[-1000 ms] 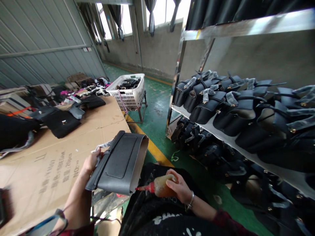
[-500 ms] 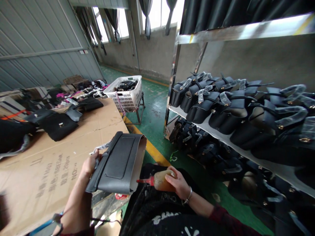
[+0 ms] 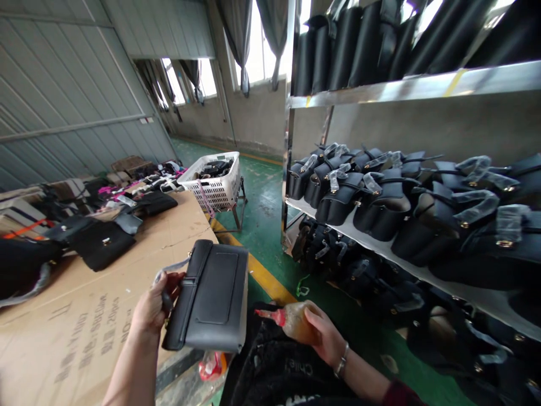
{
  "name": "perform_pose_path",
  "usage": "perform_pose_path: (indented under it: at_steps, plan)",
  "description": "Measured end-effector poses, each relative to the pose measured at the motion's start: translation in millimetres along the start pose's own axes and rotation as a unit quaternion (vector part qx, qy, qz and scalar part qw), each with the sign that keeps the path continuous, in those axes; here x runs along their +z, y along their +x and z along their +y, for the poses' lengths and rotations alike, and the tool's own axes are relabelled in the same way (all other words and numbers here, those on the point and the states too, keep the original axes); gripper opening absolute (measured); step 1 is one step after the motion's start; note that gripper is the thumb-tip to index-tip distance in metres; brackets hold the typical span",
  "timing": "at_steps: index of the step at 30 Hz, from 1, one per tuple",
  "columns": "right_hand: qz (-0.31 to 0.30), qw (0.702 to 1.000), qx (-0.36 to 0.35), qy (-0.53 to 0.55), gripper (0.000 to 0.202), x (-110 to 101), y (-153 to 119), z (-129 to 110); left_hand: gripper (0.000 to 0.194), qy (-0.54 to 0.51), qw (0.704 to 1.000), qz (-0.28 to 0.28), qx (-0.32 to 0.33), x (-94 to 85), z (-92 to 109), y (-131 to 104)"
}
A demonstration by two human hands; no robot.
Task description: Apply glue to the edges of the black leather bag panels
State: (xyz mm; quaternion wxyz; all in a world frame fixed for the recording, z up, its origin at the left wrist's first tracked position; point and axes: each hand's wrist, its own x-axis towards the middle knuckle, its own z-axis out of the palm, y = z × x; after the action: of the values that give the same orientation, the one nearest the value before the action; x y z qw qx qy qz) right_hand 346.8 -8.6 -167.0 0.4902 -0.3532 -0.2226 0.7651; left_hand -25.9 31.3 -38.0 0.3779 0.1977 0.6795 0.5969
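Over the near edge of the cardboard-covered counter (image 3: 84, 316): one black handbag (image 3: 211, 296), held upright in the left hand (image 3: 153, 304), grip clamped on its strap side. Just right of it, above the lap: one amber glue bottle (image 3: 296, 321), red nozzle toward the handbag, right hand (image 3: 327, 338) closed around it. Alongside: shelf (image 3: 406, 265) of black bags.

Handbag factory: bag-filled shelves (image 3: 380, 98), cardboard-topped worktable (image 3: 84, 316).
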Motion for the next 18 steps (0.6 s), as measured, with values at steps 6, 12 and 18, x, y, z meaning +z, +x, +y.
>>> perform_pose_path:
  at_steps: [6,12,18]
  plan:
    - [0.031,0.999,-0.019,0.036,0.037,-18.3,9.4,5.0,0.004,-0.126,0.988,-0.016,0.086,13.0,22.2,7.0]
    - [0.038,0.997,-0.050,0.037,0.035,-19.0,10.1,-0.8,0.033,-0.185,0.971,-0.051,0.142,12.1,7.0,-2.3]
    - [0.066,0.993,-0.089,0.027,0.043,-7.7,19.4,-19.6,0.043,-0.232,0.959,-0.018,0.162,4.7,-8.6,-9.2]
